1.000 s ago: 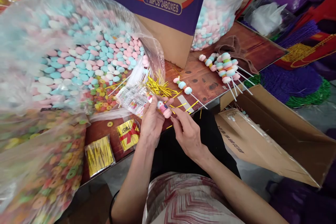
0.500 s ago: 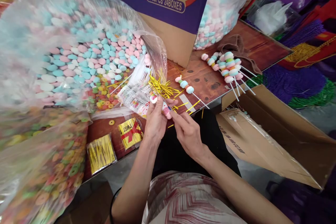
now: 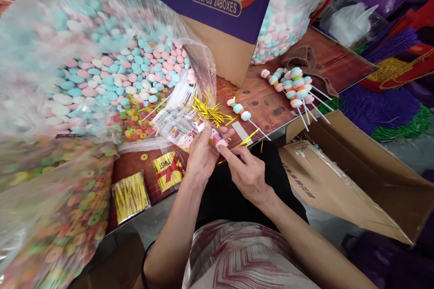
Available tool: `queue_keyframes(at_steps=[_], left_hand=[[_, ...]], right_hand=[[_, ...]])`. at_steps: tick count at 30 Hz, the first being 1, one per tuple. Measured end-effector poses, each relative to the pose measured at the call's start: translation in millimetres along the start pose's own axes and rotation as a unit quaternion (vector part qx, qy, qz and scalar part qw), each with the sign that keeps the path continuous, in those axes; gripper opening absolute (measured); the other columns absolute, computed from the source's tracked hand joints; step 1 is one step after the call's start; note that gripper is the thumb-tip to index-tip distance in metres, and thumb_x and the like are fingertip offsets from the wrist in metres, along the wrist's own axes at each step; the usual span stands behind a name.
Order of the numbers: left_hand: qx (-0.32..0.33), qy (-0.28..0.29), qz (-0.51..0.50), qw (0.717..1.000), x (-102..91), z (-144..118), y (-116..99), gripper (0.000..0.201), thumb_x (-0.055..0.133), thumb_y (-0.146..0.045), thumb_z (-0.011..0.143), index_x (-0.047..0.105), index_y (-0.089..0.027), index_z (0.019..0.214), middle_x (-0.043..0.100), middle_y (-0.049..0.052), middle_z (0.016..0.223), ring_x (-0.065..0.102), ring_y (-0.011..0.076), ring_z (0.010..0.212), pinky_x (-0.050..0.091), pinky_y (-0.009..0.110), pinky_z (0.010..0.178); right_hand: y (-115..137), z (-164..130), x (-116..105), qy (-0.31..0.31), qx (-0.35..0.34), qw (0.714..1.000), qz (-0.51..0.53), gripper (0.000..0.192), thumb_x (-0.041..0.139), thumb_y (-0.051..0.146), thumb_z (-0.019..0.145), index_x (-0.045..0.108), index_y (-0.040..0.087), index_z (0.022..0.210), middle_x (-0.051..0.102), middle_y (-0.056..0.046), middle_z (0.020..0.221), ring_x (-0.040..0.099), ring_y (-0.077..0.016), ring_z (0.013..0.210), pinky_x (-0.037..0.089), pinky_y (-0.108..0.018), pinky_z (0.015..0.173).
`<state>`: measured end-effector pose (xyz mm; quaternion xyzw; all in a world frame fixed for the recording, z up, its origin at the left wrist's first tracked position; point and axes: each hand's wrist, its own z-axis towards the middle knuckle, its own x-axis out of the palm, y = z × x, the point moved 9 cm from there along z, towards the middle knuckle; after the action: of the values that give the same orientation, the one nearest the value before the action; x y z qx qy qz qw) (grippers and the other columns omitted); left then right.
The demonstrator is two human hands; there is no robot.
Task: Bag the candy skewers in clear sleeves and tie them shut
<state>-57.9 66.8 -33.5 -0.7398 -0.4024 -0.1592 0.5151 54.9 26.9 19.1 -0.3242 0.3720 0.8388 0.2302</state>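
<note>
My left hand [image 3: 203,153] is closed around a marshmallow skewer [image 3: 221,142] in a clear printed wrapper; its pink end points towards my right hand. The fingers of my right hand [image 3: 247,169] are curled, with the index fingertip at that pink end; the stick is hidden there. Just behind the hands lie flat printed wrappers [image 3: 172,124] and a heap of loose gold twist ties [image 3: 212,112]. An unwrapped marshmallow skewer [image 3: 240,109] with its white stick rests to their right.
A large open bag of marshmallows [image 3: 111,72] covers the left, beside a bag of gummy rings [image 3: 68,216]. Packs of twist ties [image 3: 131,196] lie near the edge. Finished skewers [image 3: 296,83] are piled right. A tall carton [image 3: 220,45] stands behind; an open box [image 3: 366,180] sits below right.
My left fingers have opened slightly around the wrapped skewer, showing more of its printed wrapper. My right hand has shifted slightly right, its index fingertip now against the pink end.
</note>
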Motion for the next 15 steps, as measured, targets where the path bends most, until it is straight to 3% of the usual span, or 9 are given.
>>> queue_keyframes(at_steps=[4, 9, 13, 15], left_hand=[[0.010, 0.011, 0.015, 1.000, -0.3, -2.2, -1.1, 0.032, 0.079, -0.041, 0.075, 0.058, -0.017, 0.079, 0.070, 0.002, 0.072, 0.074, 0.0214, 0.085, 0.054, 0.024, 0.065], [-0.007, 0.023, 0.032, 0.999, 2.8, -6.0, 8.4, 0.029, 0.079, -0.040, 0.075, 0.063, -0.015, 0.076, 0.070, 0.002, 0.072, 0.072, 0.0177, 0.078, 0.056, 0.027, 0.074], [-0.030, 0.032, 0.010, 0.999, 3.2, -5.0, 10.6, 0.027, 0.078, -0.038, 0.076, 0.062, -0.016, 0.073, 0.068, 0.001, 0.069, 0.072, 0.0177, 0.079, 0.057, 0.029, 0.080], [-0.031, 0.030, -0.001, 0.999, 0.9, -3.0, 6.6, 0.028, 0.078, -0.038, 0.077, 0.061, -0.016, 0.073, 0.068, 0.001, 0.069, 0.073, 0.0191, 0.082, 0.057, 0.031, 0.081]], right_hand=[[-3.4, 0.1, 5.3, 0.007, 0.014, 1.000, -0.006, 0.043, 0.040, 0.012, 0.098, 0.065, 0.023, 0.131, 0.064, -0.005, 0.081, 0.061, -0.0099, 0.068, 0.053, -0.019, 0.068], [-2.3, 7.8, 12.9, 0.019, 0.029, 0.999, 0.038, 0.042, 0.039, 0.013, 0.098, 0.065, 0.021, 0.130, 0.067, -0.008, 0.090, 0.068, -0.0137, 0.082, 0.057, -0.023, 0.080], [-0.4, 14.3, 7.3, 0.002, 0.040, 0.993, 0.107, 0.039, 0.041, 0.015, 0.098, 0.066, 0.024, 0.127, 0.070, -0.009, 0.104, 0.069, -0.0166, 0.096, 0.057, -0.028, 0.088], [-0.2, 13.0, -0.4, -0.019, 0.046, 0.991, 0.128, 0.033, 0.045, 0.017, 0.098, 0.065, 0.022, 0.124, 0.072, -0.009, 0.105, 0.070, -0.0172, 0.093, 0.057, -0.029, 0.086]])
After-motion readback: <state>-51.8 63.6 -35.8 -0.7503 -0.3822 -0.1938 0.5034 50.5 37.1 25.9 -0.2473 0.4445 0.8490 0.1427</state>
